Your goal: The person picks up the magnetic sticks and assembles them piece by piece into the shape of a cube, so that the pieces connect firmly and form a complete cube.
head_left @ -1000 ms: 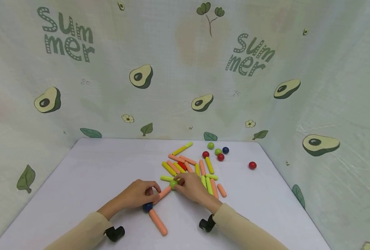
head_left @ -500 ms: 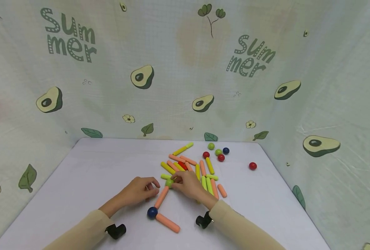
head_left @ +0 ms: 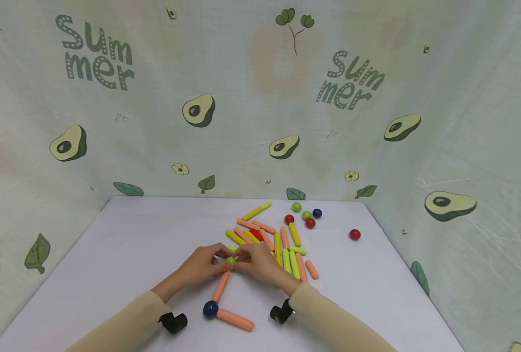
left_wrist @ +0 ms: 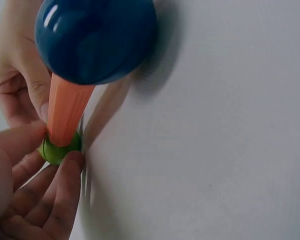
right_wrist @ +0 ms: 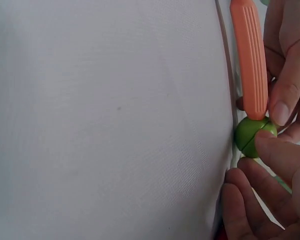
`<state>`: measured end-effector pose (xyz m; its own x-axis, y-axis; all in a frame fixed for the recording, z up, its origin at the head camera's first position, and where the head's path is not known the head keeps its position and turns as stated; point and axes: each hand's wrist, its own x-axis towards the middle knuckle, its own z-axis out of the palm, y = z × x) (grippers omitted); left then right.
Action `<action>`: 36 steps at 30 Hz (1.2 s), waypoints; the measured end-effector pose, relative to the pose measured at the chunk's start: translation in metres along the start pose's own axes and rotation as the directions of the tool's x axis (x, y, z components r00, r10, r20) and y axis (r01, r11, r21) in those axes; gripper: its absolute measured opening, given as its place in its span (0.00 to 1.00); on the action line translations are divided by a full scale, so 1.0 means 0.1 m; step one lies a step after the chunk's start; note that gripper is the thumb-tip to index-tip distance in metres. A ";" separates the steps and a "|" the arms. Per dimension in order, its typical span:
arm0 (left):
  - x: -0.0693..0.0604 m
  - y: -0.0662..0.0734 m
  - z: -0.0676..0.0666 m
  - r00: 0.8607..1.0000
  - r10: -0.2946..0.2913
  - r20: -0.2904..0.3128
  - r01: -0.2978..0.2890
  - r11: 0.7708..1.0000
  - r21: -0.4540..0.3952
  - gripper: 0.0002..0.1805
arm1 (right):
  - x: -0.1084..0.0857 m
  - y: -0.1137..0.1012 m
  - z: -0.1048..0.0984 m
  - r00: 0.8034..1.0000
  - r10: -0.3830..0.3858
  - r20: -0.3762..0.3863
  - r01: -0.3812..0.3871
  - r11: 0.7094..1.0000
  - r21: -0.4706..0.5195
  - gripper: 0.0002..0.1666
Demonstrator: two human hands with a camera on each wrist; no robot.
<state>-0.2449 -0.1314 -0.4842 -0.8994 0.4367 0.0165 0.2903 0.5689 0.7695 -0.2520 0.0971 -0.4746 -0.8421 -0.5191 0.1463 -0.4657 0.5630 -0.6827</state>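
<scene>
Both hands meet at a green ball (head_left: 231,262), which joins the far end of an orange stick (head_left: 221,286). The left hand (head_left: 204,265) pinches the ball between thumb and fingers; in the left wrist view its fingertips lie on either side of the green ball (left_wrist: 61,151). From the right, the right hand (head_left: 258,264) holds the same ball, its thumb on the green surface (right_wrist: 250,136) in the right wrist view. The stick's near end meets a blue ball (head_left: 210,309), from which a second orange stick (head_left: 235,320) extends right along the table.
Beyond and right of the hands lies a loose group of yellow, green and orange sticks, with a red piece (head_left: 256,234) among them. Red, green and blue balls (head_left: 317,213) sit at the back; one red ball (head_left: 355,234) is farther right. A patterned cloth (head_left: 243,98) hangs behind.
The left hand has let go near the blue ball and moved up to the green ball. The right hand and green ball have shifted left, and the joined sticks have turned.
</scene>
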 end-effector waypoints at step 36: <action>-0.10 -0.10 -0.15 0.986 -0.132 -0.107 0.134 0.991 0.013 0.13 | 0.01 -0.04 -0.07 0.997 0.075 -0.024 -0.078 0.915 -0.395 0.10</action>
<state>-0.2435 -0.1519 -0.4830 -0.9595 0.2811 -0.0168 0.1716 0.6309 0.7567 -0.2531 0.0991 -0.4670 -0.8810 -0.4598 0.1117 -0.4676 0.8101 -0.3536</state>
